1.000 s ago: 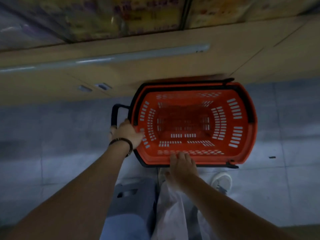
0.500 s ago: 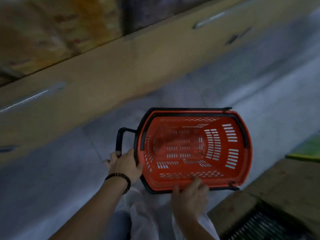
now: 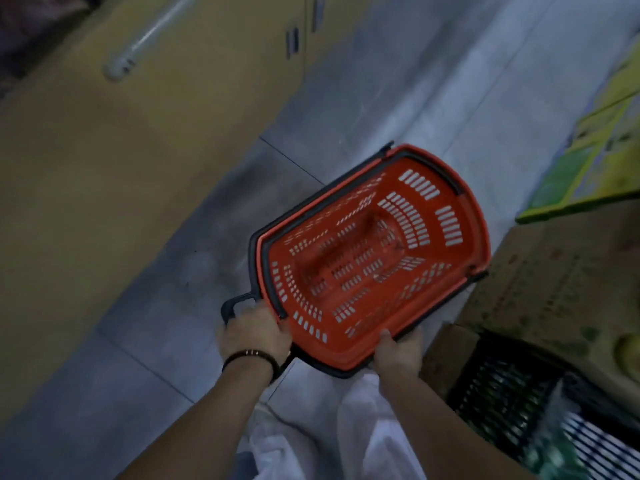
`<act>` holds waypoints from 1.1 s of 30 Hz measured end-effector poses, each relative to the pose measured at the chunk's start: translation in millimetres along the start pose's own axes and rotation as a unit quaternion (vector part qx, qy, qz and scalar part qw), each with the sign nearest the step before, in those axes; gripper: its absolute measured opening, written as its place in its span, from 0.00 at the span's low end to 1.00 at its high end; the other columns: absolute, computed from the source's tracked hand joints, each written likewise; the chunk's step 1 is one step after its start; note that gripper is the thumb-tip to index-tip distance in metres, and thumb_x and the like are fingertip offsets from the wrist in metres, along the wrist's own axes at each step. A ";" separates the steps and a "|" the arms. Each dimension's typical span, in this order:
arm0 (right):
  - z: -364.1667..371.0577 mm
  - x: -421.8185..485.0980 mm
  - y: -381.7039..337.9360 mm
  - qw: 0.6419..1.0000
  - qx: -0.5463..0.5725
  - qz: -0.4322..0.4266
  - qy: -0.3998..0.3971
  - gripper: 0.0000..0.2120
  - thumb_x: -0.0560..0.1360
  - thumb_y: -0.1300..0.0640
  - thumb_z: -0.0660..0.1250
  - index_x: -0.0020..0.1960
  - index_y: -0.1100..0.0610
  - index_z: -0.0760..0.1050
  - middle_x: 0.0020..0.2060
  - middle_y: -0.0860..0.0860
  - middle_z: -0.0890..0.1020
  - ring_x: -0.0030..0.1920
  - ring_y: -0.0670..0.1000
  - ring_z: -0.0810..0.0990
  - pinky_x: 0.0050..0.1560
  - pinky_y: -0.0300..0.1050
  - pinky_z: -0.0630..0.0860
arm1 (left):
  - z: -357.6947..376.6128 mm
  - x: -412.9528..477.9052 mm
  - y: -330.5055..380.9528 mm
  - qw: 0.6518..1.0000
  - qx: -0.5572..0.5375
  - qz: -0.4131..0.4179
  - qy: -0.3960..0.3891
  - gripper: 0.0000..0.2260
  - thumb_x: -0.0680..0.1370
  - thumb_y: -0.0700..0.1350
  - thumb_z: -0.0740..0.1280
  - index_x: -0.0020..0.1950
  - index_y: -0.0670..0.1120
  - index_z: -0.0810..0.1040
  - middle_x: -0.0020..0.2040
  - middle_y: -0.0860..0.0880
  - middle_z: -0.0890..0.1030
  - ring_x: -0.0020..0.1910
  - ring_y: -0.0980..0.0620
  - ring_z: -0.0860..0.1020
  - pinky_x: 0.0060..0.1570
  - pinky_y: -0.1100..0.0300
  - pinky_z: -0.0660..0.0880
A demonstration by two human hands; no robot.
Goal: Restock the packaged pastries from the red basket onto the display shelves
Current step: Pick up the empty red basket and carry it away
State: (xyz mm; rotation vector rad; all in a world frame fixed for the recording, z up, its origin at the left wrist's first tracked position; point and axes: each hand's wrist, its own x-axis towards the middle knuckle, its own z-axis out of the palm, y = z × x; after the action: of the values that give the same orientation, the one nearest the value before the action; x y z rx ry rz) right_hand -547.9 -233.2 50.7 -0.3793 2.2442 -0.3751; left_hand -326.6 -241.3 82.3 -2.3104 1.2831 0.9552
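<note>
Against half a second ago: view swung round, with the tan cabinet front (image 3: pixel 104 174) now down the left of the frame and the red basket (image 3: pixel 479 216) turned diagonal at centre, far end toward the upper right. Same grasp as before: left hand (image 3: pixel 254 332) curled round the near corner beside the black handle loop (image 3: pixel 230 306), right hand (image 3: pixel 398 351) clamped on the near rim at lower centre, thumb on top, fingers hidden beneath. Held in the air above the floor, tilted, slotted bottom in full view.

Hard moulded plastic, red, a rounded rectangle, walls pierced by rows of short slots, black band along the rim. Dark bracelet (image 3: pixel 251 355) on the left wrist. White cloth (image 3: pixel 346 438) below the forearms.

Grey floor tiles (image 3: pixel 381 98), smooth, with thin dark joints. Pale tube (image 3: pixel 152 36) across the cabinet at upper left. At the right edge, brown cardboard box (image 3: pixel 554 271) just beside the basket, black slotted crate (image 3: pixel 502 393) at lower right, green-and-yellow printed packs (image 3: pixel 588 161) above. Dim light, blurred edges.
</note>
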 end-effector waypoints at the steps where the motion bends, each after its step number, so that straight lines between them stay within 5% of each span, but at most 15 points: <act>1: -6.0 10.4 -1.2 1.000 0.000 0.000 -0.011 0.25 0.82 0.60 0.68 0.78 0.55 0.67 0.66 0.59 0.81 0.66 0.65 0.79 0.64 0.51 0.72 | -6.5 6.2 12.5 0.999 0.001 0.005 0.045 0.13 0.77 0.56 0.66 0.55 0.49 0.74 0.54 0.47 0.80 0.53 0.43 0.79 0.56 0.48 0.73; 4: -23.7 31.9 -13.8 1.000 -0.011 -0.013 -0.023 0.23 0.83 0.59 0.67 0.77 0.53 0.70 0.61 0.56 0.82 0.65 0.64 0.80 0.57 0.46 0.68 | -36.3 37.8 49.5 0.991 0.005 0.042 0.125 0.28 0.74 0.54 0.74 0.69 0.50 0.67 0.68 0.41 0.70 0.65 0.37 0.71 0.61 0.42 0.74; 7: -36.5 57.5 -32.3 0.999 -0.021 -0.019 -0.031 0.20 0.84 0.57 0.68 0.75 0.52 0.72 0.54 0.55 0.83 0.63 0.63 0.81 0.54 0.45 0.70 | -65.0 91.3 84.1 0.995 -0.094 0.030 0.000 0.35 0.81 0.50 0.68 0.82 0.62 0.54 0.83 0.45 0.58 0.78 0.36 0.63 0.73 0.42 0.68; 10: -46.3 87.9 -49.5 0.997 -0.045 -0.030 -0.061 0.18 0.84 0.57 0.66 0.74 0.52 0.72 0.61 0.54 0.84 0.63 0.61 0.81 0.58 0.46 0.73 | -83.3 127.0 118.9 0.983 -0.163 0.047 -0.068 0.30 0.85 0.45 0.62 0.84 0.60 0.55 0.80 0.47 0.68 0.74 0.42 0.72 0.66 0.55 0.71; 15: -58.9 143.9 -84.4 0.992 -0.050 -0.092 -0.077 0.20 0.83 0.53 0.66 0.75 0.45 0.71 0.61 0.49 0.86 0.61 0.59 0.84 0.64 0.59 0.80 | -99.0 146.3 170.4 0.992 -0.120 0.044 -0.020 0.25 0.86 0.40 0.60 0.81 0.57 0.65 0.77 0.49 0.73 0.73 0.42 0.73 0.69 0.53 0.70; 29: -79.4 286.6 -230.6 0.992 -0.058 -0.104 -0.048 0.34 0.82 0.50 0.67 0.84 0.45 0.58 0.68 0.53 0.82 0.66 0.62 0.81 0.68 0.58 0.77 | -178.7 245.0 319.5 0.993 -0.055 0.108 -0.011 0.26 0.85 0.44 0.65 0.83 0.52 0.64 0.80 0.46 0.69 0.78 0.41 0.67 0.76 0.50 0.66; 33: -94.8 316.6 -287.9 0.994 -0.070 -0.087 -0.023 0.32 0.83 0.51 0.68 0.83 0.44 0.61 0.64 0.53 0.84 0.64 0.62 0.82 0.67 0.57 0.78 | -206.8 274.1 375.0 0.988 -0.055 0.144 -0.024 0.26 0.85 0.44 0.65 0.83 0.54 0.63 0.79 0.45 0.71 0.77 0.42 0.69 0.74 0.52 0.66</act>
State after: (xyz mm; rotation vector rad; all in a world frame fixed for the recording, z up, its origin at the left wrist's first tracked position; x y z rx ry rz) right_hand -776.4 -604.7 7.2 -0.6537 2.2055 -0.2971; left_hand -459.0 -731.5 54.5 -2.2047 1.6114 1.1930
